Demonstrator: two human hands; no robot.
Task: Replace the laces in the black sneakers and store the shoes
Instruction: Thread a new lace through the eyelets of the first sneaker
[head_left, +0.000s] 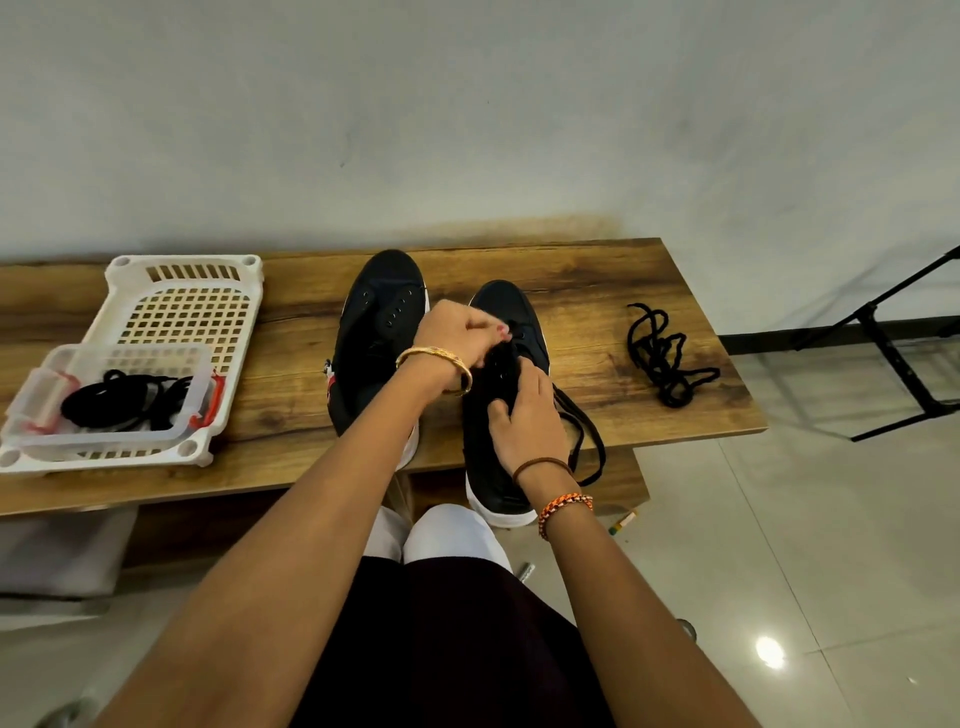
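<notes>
Two black sneakers with white soles stand side by side on the wooden table (597, 291). The left sneaker (379, 322) has bare eyelets and no lace. Over the right sneaker (498, 467), my left hand (457, 332) pinches a black lace at the eyelets near the toe. My right hand (524, 415) grips the shoe's tongue and side. A loose end of that black lace (587, 441) trails off the shoe's right side to the table edge. A removed black lace (665, 358) lies bunched further right.
A white perforated basket (176, 312) sits at the table's left. A clear plastic box (104, 395) with black laces rests in it. A black metal stand (893, 343) is on the tiled floor to the right. My knees are under the table's front edge.
</notes>
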